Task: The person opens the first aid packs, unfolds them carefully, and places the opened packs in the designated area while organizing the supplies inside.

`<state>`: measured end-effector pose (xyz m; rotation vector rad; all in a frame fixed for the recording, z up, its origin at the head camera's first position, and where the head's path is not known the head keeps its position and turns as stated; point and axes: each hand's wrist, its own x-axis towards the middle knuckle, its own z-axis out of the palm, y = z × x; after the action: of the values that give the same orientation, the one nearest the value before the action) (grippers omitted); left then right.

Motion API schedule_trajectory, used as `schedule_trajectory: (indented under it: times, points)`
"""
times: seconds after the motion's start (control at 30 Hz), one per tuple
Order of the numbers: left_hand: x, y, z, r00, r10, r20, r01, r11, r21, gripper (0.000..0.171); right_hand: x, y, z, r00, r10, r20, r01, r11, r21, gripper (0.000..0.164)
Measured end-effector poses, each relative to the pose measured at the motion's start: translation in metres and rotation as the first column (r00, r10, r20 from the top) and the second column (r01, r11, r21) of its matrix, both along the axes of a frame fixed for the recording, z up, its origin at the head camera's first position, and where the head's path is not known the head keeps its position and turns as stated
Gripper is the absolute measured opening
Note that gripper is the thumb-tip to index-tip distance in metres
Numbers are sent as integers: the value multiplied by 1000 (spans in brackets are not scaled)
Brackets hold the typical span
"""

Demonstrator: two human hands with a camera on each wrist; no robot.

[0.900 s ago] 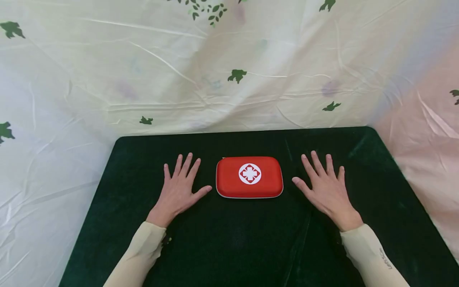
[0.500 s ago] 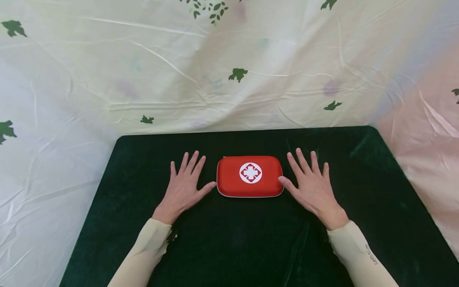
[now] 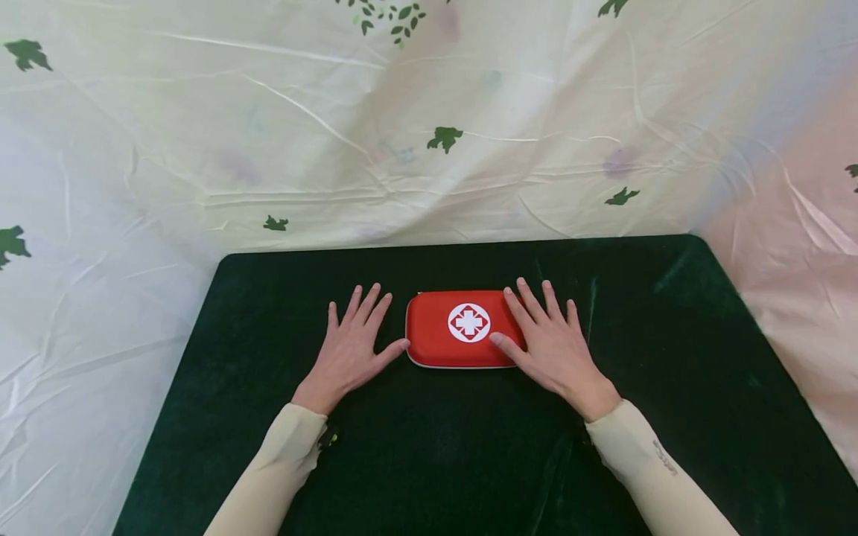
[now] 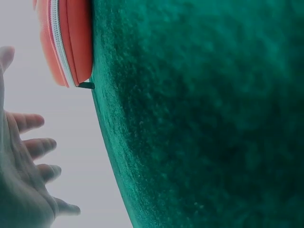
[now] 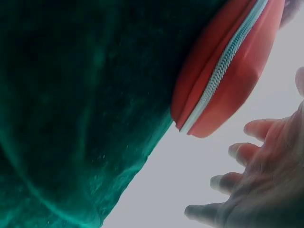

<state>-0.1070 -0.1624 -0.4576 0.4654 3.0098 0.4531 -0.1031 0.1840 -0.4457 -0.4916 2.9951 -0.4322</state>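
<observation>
A red zippered first-aid case (image 3: 436,327) with a white cross emblem lies closed on the table. My left hand (image 3: 345,361) is beside its left end, fingers spread, the thumb tip at the case's edge; whether it touches is unclear. My right hand (image 3: 553,353), also with spread fingers, covers the case's right end in the head view. In the right wrist view, that hand (image 5: 266,175) appears raised apart from the case (image 5: 223,71). The left wrist view shows the case's silver zipper (image 4: 59,45) and a dark pull tab (image 4: 86,85) at one corner. Neither hand holds anything.
A dark green velvet cloth (image 3: 436,461) covers the table. Behind it and at both sides hangs a pale, wrinkled curtain (image 3: 302,149) with green leaf prints. The table's far edge runs a short way beyond the case.
My right hand has moved left, from beside the case to over its right end. The left hand has shifted slightly right, closer to the case. The case has stayed in place.
</observation>
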Motion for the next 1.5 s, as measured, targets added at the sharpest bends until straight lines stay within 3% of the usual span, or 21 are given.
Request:
schedule_trajectory:
  times: [0.3, 0.47, 0.67, 0.87, 0.97, 1.07, 1.3, 1.5]
  points:
    - [-5, -1, -1, 1000, -19, 23, 19, 1000, 7, 96, -5, -14, -6, 998, 46, 35, -47, 999, 22, 91]
    - [-15, -2, 0, 995, -68, 71, 64, 997, 52, 93, -7, -18, -10, 996, 75, 48, -75, 997, 5, 88]
    - [-38, -6, -1, 979, -151, 140, 126, 977, 170, 83, -7, -17, -14, 994, 86, 70, -87, 996, 11, 85]
    - [-66, -7, 2, 965, -234, 118, 186, 927, 326, 61, -7, -18, -15, 995, 80, 66, -82, 996, 31, 85]
    - [-80, -5, 2, 964, -237, 121, 176, 909, 378, 53, -7, -19, -16, 995, 78, 62, -80, 996, 33, 85]
    - [-92, -1, -1, 956, -240, 171, 145, 889, 434, 48, -8, -20, -16, 995, 77, 63, -80, 996, 32, 84]
    - [-113, 4, -7, 897, -326, 299, 125, 835, 536, 41, -8, -22, -17, 995, 69, 70, -72, 997, 34, 85]
    - [-120, 6, -6, 821, -413, 393, 157, 827, 540, 43, -7, -20, -18, 996, 61, 72, -64, 998, 27, 84]
